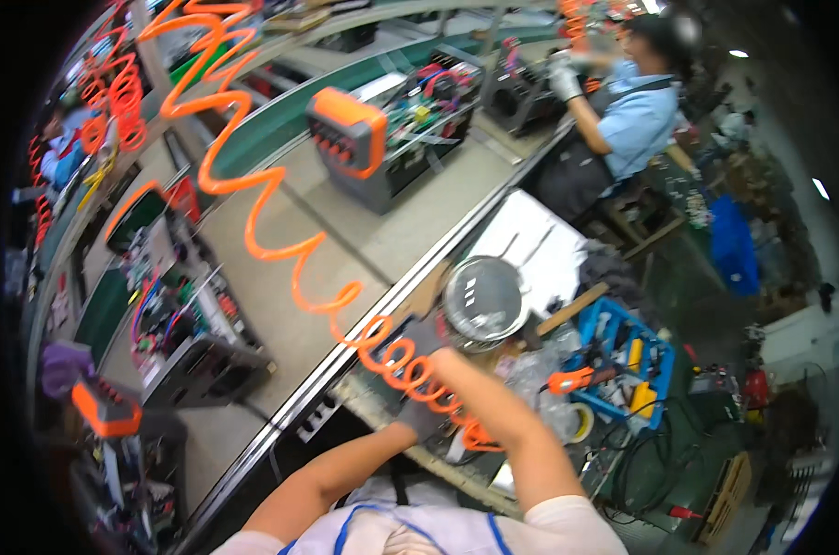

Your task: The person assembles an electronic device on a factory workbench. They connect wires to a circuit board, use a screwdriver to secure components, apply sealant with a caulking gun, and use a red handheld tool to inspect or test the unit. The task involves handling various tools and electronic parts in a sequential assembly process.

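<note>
Orange coiled hose (290, 252) slants from upper left to lower right, its tight lower coils crossing over my wrists and bunching between my forearms. Right hand (421, 338), gloved grey, lies beside those coils on the far side; left hand (423, 418), gloved too, lies just below them, nearer my body. Cannot tell whether either is closed on anything (coils and blur cover the fingers).

Round metal-rimmed dish (482, 301) sits just right of and beyond my right hand, the nearer of the two. From the left hand, the coils and my right arm stand in the way.

Further right on the worktop (368, 400): orange-handled tool (569, 380), yellow tape roll (587, 424), blue tray (664, 377) of tools, wooden strip (572, 310). Beyond the metal rail, a dark unit with an orange-framed panel (350, 129), its innards exposed.
</note>
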Demonstrator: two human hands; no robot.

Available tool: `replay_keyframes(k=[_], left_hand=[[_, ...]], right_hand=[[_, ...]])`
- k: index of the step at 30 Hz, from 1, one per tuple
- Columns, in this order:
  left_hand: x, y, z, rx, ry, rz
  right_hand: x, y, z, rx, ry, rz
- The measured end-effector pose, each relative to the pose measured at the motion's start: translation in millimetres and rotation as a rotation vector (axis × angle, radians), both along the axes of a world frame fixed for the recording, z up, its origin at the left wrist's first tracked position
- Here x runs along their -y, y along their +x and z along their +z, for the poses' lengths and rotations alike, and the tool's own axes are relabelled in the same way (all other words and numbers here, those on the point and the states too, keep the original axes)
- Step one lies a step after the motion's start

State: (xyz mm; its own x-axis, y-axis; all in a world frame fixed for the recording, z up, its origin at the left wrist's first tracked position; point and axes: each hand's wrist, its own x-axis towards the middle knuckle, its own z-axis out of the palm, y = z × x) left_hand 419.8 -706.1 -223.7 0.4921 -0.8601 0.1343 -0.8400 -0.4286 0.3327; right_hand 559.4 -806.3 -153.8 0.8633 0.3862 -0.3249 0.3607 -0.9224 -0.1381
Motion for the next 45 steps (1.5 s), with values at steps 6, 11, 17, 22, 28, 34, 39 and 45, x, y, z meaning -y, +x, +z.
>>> replay_keyframes(k=[6, 11, 17, 22, 28, 34, 39, 45], left_hand=[[0.8, 10.7, 12.3, -0.359, 0.011, 0.067], [6.4, 11.5, 33.6, -0.493, 0.033, 0.072], [-1.4, 8.2, 6.6, -0.130, 0.091, -0.033], [-1.3, 14.8, 9.0, 0.053, -0.118, -0.035], [-7.8, 8.0, 20.0, -0.206, -0.110, 0.156], [-20.1, -18.3, 37.5, -0.406, -0.497, 0.636], [-88.2, -57.5, 83.2, -1.707, -0.992, 0.732], [-218.6, -137.5, 135.1, -2.050, -1.645, 0.423]], right_hand=[[3.6, 1.9, -16.9, 0.096, 0.024, 0.058], [12.8, -3.2, -22.4, 0.099, 0.066, 0.041], [17.0, -10.2, -10.3, 0.140, 0.422, -0.158], [27.8, -11.9, -8.6, -0.025, 0.293, -0.208], [39.8, -23.6, 13.3, -0.046, 0.758, -0.485], [51.5, -23.0, 59.6, -0.578, 1.713, -0.932], [61.9, -41.3, 93.5, -0.782, 2.144, -0.776], [13.3, -68.3, 137.5, -0.648, 2.280, -0.536]])
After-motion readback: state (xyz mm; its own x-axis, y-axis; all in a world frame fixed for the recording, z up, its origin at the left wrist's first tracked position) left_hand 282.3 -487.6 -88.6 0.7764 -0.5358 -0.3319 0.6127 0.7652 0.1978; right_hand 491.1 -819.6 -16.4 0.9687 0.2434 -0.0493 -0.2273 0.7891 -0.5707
